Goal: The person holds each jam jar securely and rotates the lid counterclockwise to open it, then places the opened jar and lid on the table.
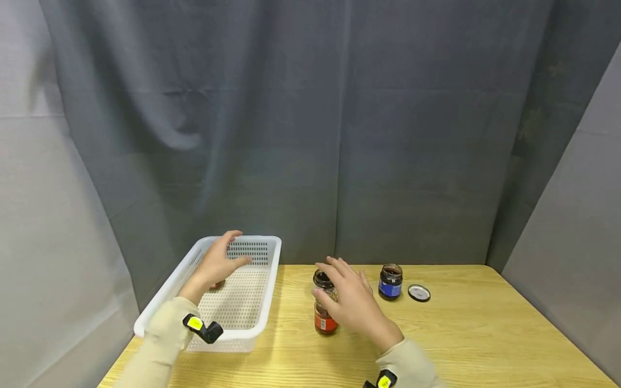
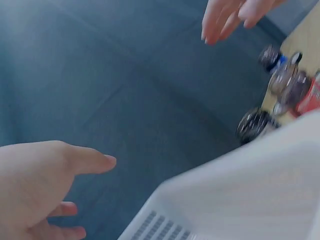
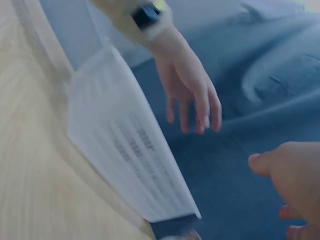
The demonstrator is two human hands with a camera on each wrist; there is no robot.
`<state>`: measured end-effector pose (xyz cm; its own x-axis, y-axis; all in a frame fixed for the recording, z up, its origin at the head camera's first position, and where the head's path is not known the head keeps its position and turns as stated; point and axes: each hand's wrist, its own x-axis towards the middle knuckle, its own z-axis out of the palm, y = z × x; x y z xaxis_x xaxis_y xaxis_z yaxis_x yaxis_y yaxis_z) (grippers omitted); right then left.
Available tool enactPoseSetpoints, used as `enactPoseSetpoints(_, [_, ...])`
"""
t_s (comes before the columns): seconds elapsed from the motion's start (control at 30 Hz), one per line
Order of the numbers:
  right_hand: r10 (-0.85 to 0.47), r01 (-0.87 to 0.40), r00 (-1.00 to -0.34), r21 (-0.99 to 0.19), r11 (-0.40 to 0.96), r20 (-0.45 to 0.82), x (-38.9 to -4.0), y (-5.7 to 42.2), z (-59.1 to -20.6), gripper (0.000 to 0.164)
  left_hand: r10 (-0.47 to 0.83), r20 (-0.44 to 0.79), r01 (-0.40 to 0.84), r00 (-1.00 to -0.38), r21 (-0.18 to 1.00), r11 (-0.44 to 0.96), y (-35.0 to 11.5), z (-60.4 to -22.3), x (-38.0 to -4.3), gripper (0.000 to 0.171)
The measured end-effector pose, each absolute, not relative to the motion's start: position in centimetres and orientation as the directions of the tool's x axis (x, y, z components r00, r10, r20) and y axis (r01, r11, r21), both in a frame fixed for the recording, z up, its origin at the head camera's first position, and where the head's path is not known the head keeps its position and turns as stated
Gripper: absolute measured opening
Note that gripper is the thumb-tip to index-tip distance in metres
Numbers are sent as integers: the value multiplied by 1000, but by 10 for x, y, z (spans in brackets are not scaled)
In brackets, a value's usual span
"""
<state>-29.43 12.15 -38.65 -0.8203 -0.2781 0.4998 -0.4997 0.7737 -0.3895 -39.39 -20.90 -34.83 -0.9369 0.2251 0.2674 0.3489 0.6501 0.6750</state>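
Note:
My left hand (image 1: 213,269) hovers over the white perforated basket (image 1: 273,285), its thumb and fingers spread apart with nothing between them. Partly hidden beneath it, a small brown thing (image 1: 218,284) lies in the basket. My right hand (image 1: 356,304) is above the table beside a glass jar with a red label (image 1: 325,322), fingers extended and holding nothing. Just behind that jar stands another dark jar (image 1: 321,278), and the right hand covers part of this group. The left wrist view shows the red-labelled jar (image 2: 310,97) among several jars past the basket's edge.
An uncapped dark jar with a blue label (image 1: 390,284) stands farther right on the wooden table (image 1: 466,323). Beside it a round lid (image 1: 419,292) lies flat, pale inside facing up. A grey curtain (image 1: 412,134) hangs behind the table.

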Motion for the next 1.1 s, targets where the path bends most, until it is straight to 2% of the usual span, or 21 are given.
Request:
enactPoseSetpoints(0.2, [-387, -583, -784, -360, 728, 486, -289, 82, -392, 54, 248, 269, 364, -930, 607, 706, -237, -350, -418, 87])
enactPoseSetpoints(0.4, [-446, -625, -760, -341, 702, 473, -287, 45, -402, 54, 230, 226, 321, -947, 587, 743, -260, -365, -437, 89])
enactPoseSetpoints(0.6, [-463, -606, -776, -307, 734, 427, -285, 15, -411, 56, 236, 193, 303, -952, 522, 797, -281, -387, -449, 91])
enactPoseSetpoints(0.87, [-453, -556, -817, -286, 780, 356, -287, -1, -426, 53, 217, 113, 245, -970, 477, 844, -290, -398, -455, 88])
enactPoseSetpoints(0.97, [-468, -565, -814, -280, 776, 345, -285, -2, -432, 52, 219, 75, 229, -973, 446, 865, -293, -406, -457, 85])
enactPoseSetpoints(1.1, [-502, -603, -785, -263, 753, 363, -282, -5, -438, 55, 235, 90, 252, -968, 357, 899, -298, -415, -455, 84])
